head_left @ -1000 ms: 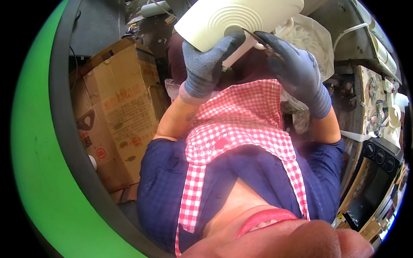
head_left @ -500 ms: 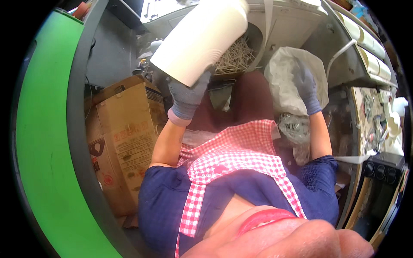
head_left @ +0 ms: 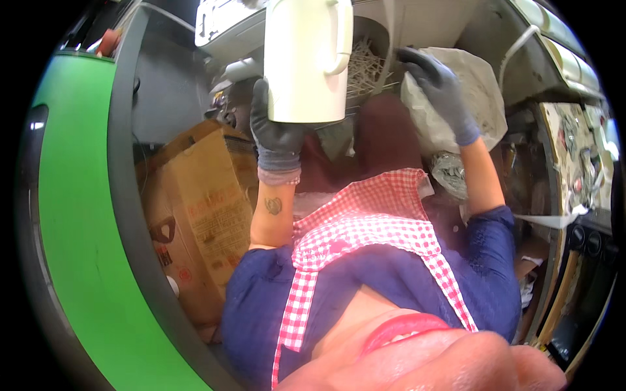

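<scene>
My left hand [head_left: 277,130], in a grey work glove, grips a cream-white plastic jug [head_left: 303,72] from below and at its left side. The jug stands nearly upright in view, its handle [head_left: 342,39] on the right side, its top cut off by the upper edge. My right hand [head_left: 435,85], gloved too, is raised in front of a translucent white plastic bag [head_left: 479,91]. Its fingers stretch out toward the jug without touching it, and nothing shows in them.
Behind the jug, a bin [head_left: 368,68] holds many thin pale strips. An opened cardboard box [head_left: 208,202] stands at my left, beside a green-topped machine panel [head_left: 78,195]. More cream cylindrical parts [head_left: 567,62] sit at the far right, above a cluttered board [head_left: 567,150].
The jug has turned from a slant to nearly upright, bringing its handle into view. My right hand has come out of the plastic bag and moved left and up.
</scene>
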A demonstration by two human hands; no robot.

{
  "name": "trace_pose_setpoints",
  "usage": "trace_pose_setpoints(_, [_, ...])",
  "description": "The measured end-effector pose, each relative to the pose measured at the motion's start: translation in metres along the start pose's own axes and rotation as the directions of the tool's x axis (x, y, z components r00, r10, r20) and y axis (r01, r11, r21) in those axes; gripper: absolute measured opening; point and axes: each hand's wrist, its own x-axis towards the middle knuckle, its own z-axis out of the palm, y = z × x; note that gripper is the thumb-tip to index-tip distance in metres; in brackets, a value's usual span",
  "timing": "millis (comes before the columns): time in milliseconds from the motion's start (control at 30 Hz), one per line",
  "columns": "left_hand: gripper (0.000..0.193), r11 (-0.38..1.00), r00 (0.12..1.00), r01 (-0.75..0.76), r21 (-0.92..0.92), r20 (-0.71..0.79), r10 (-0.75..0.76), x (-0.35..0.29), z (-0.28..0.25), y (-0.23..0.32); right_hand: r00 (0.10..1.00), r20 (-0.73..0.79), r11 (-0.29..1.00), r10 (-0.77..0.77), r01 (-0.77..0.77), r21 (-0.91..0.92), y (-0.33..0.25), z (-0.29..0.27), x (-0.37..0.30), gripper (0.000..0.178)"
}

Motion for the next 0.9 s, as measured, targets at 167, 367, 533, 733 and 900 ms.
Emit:
trace_pose_setpoints(167, [0.050,0.991,0.996,-0.066,0.113,-0.052,0.072,-0.007,0.009,-0.007,0.986,-0.165,0.976,-0.032,0.067,0.208,0.038,0.011,0.059,0.031])
trace_pose_setpoints(367, [0.068,0.999,0.998,-0.049,0.025,0.038,0.048,-0.018,0.017,0.013,0.949,0.083,0.952,0.304,-0.305,0.003,0.207,-0.043,0.144,0.045])
trace_pose_setpoints(533, [0.039,0.937,1.000,-0.016,0.349,0.027,0.007,-0.014,0.050,-0.001,0.909,0.266,0.945,0.321,-0.324,-0.034,0.232,0.013,0.132,0.064])
trace_pose_setpoints(733, [0.040,0.931,0.999,-0.016,0.364,-0.022,0.026,-0.012,0.049,-0.005,0.861,0.422,0.753,0.283,-0.472,0.459,0.227,0.047,0.026,0.051])
trace_pose_setpoints(900, [0.041,0.941,0.999,-0.034,0.336,-0.017,0.042,-0.018,0.028,0.007,0.929,0.051,0.769,0.366,-0.333,0.546,0.105,0.018,-0.044,0.070])
